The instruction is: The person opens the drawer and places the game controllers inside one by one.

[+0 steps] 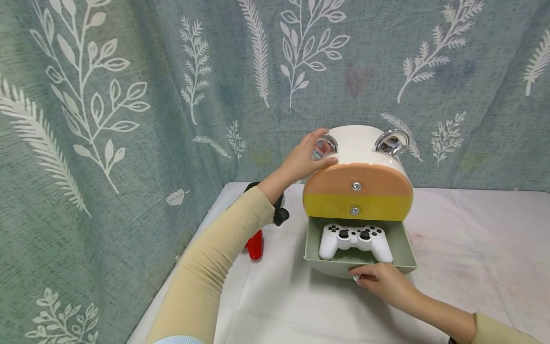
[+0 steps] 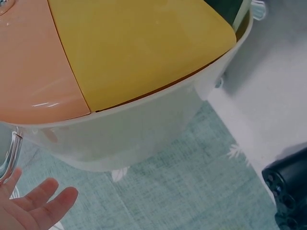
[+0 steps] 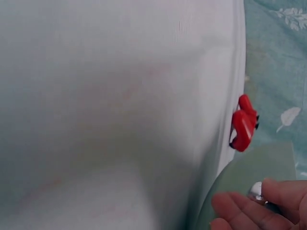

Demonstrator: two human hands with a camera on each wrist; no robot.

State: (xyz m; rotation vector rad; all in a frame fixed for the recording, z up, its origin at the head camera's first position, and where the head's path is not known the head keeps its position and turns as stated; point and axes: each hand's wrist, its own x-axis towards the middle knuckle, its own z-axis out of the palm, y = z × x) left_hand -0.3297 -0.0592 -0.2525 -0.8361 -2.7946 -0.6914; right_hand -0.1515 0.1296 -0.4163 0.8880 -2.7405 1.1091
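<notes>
A small rounded drawer cabinet (image 1: 356, 143) has a white shell, orange and yellow drawer fronts and two chrome ring ears. Its bottom green drawer (image 1: 315, 241) is pulled out, and a white game controller (image 1: 354, 239) lies inside. My left hand (image 1: 302, 160) rests at the left chrome ear (image 1: 331, 141), thumb along the top front edge. Its fingers look spread and fairly straight in the left wrist view. At the drawer's front, my right hand (image 1: 384, 282) pinches the knob (image 3: 256, 190) between thumb and fingers.
Beyond my left forearm lie a red game controller (image 1: 255, 246) and a black game controller (image 1: 281, 215), partly hidden by the arm. A white cloth covers the table (image 1: 464, 248). Green leaf-patterned curtains (image 1: 258, 71) hang behind it and to the left.
</notes>
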